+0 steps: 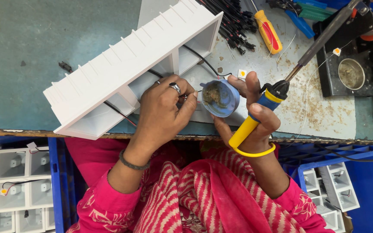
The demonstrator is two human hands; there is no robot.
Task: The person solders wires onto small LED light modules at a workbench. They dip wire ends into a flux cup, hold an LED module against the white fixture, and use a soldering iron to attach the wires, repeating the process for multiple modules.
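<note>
**Hands at the blue flux cup and the white housing**

The small blue cup (221, 98), filled with brownish paste, sits tilted at the bench edge, pinched between the thumb and fingertips of the right hand (255, 113). That same hand is closed around the yellow-and-blue handle of a soldering iron (281, 88), whose dark shaft runs up and away from the grip toward the upper right. Just left of the cup, the left hand (165, 110), a ring on one finger, curls its fingers at thin red and black wires (119, 113) coming from a long white ribbed housing (130, 64); whether the fingertips pinch a wire cannot be told. The housing lies slanted beside that hand on the bench (31, 51). Beyond the right hand lie a yellow-handled screwdriver (267, 31) and a round metal tin (351, 73).
</note>
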